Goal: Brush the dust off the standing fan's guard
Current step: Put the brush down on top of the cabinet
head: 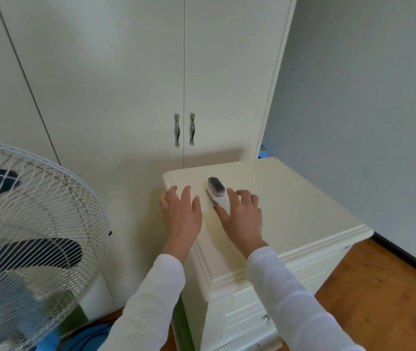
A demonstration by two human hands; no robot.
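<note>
A white brush point(217, 192) with dark grey bristles lies on the cream nightstand point(303, 198). My right hand point(241, 216) rests over the brush's handle end, thumb on its left and fingers on its right, spread rather than closed. My left hand point(181, 211) lies flat on the nightstand top near its left edge, fingers apart, holding nothing. The standing fan's white wire guard point(32, 224) fills the lower left, with dark blades and a blue hub behind the wires.
A tall cream wardrobe point(126, 84) with two metal handles point(184, 129) stands behind the nightstand. A grey wall point(366, 110) is on the right, above a wooden floor point(379, 300). Blue and green items point(85, 335) lie low between fan and nightstand.
</note>
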